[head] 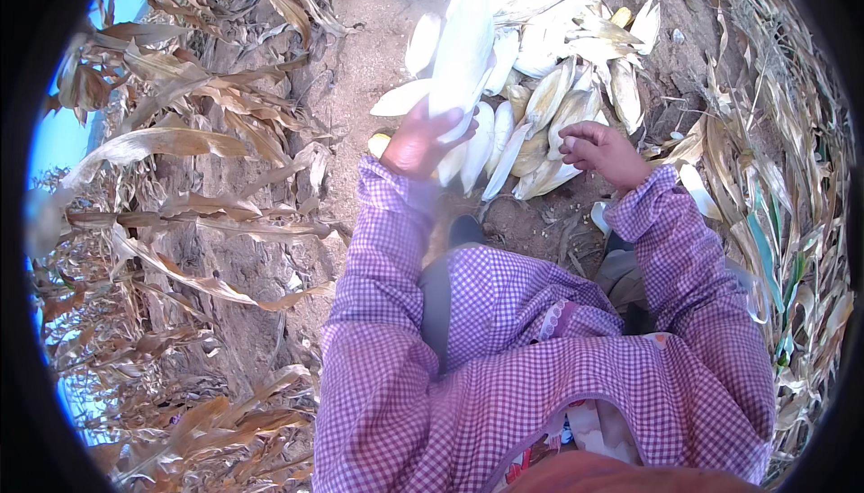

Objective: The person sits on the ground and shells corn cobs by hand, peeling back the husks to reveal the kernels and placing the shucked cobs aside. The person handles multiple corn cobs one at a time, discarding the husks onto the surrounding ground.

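Observation:
Held in my left hand [420, 140] is a pale ear of corn in its husk [464, 48], pointing away from me and washed out by bright light. My fingers wrap around its near end. To the right, my right hand [601, 154] has its fingers curled, the thumb near the fingertips; whether something small is between them cannot be told. Beneath and beyond both hands lies a heap of corn ears in dry husks [550, 98]. A bit of yellow corn [379, 145] shows beside my left wrist, and another yellow ear [622, 17] at the heap's far right.
Dry corn stalks and leaves [182, 142] stand and lean on the left. More dry stalks [796, 155] are piled along the right edge. Bare brown soil [364, 34] runs between them. My shoe [466, 230] is near the heap's close edge, and a loose husk [699, 191] lies to the right.

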`<control>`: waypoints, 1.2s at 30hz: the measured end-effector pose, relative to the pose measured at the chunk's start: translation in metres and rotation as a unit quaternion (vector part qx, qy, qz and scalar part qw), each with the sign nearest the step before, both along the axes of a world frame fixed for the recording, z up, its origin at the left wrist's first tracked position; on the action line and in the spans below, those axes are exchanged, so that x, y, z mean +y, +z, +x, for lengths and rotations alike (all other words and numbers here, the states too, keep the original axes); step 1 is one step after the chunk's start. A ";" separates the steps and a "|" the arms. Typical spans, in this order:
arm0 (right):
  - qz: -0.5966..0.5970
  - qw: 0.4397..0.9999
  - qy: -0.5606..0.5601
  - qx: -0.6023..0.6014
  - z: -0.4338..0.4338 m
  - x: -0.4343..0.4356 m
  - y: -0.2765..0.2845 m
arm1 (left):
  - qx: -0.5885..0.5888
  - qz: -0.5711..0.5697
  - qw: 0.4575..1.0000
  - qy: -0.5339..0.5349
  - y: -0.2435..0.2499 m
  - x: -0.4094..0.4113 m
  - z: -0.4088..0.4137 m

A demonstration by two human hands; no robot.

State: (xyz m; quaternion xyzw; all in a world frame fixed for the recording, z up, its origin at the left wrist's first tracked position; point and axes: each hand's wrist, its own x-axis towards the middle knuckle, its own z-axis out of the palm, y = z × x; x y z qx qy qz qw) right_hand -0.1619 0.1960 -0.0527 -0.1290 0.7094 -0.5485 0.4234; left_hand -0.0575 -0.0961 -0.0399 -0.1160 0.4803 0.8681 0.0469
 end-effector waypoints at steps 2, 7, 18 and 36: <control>-0.064 0.997 -0.038 0.017 0.004 -0.006 0.032 | 0.037 0.016 0.998 -0.055 0.028 0.024 0.003; -0.276 0.949 -0.152 -0.030 0.024 -0.014 0.088 | 0.016 -0.189 0.977 -0.098 0.086 0.083 0.021; -0.235 0.960 -0.133 0.075 0.003 0.031 0.085 | 0.012 -0.317 0.938 -0.139 0.052 0.128 -0.014; -0.187 0.925 -0.237 0.228 -0.005 -0.008 0.046 | 0.090 -0.516 0.852 0.005 0.031 0.119 -0.008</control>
